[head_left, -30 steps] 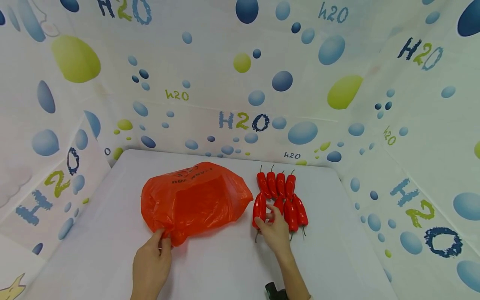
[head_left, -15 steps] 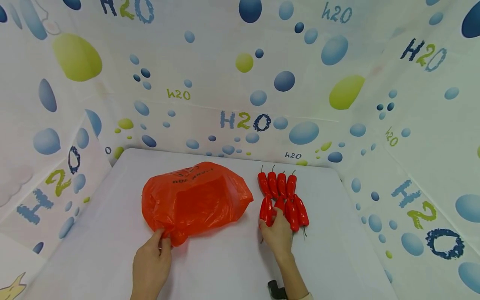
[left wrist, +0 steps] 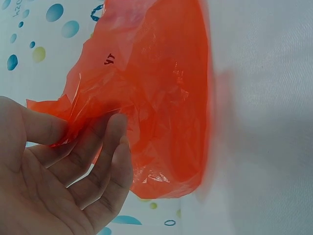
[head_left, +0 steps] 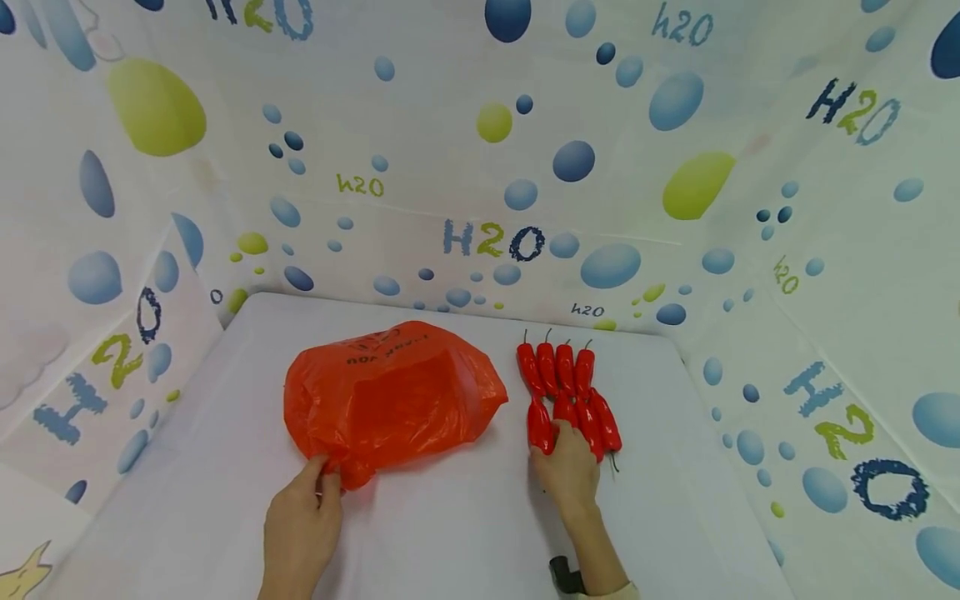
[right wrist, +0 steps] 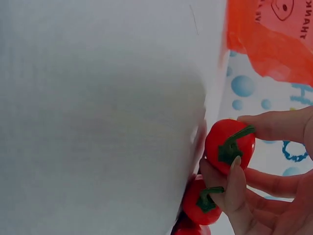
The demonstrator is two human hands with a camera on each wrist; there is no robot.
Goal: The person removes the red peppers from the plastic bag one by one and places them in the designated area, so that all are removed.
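Observation:
At the left of the table, an orange-red plastic bag (head_left: 390, 408) lies puffed up on its side, its opening facing the front. My left hand (head_left: 302, 521) pinches the bag's gathered near edge between thumb and fingers, as the left wrist view also shows. To the right, red chili peppers lie in two rows, a back row (head_left: 565, 367) and a front row, each of several. My right hand (head_left: 568, 471) grips the leftmost front chili pepper (head_left: 538, 425) near its green-stemmed end (right wrist: 230, 149). Beside it, the neighbouring chili pepper (right wrist: 198, 200) is partly covered by that hand.
A white cloth covers the table (head_left: 420, 542). Printed H2O curtains (head_left: 480, 167) rise behind it and at both sides. A small black piece (head_left: 564, 575) sits by the right wrist.
My right hand has carried the chili pepper rightward and set it against the others in the front row. The left hand and the bag stay nearly where they were.

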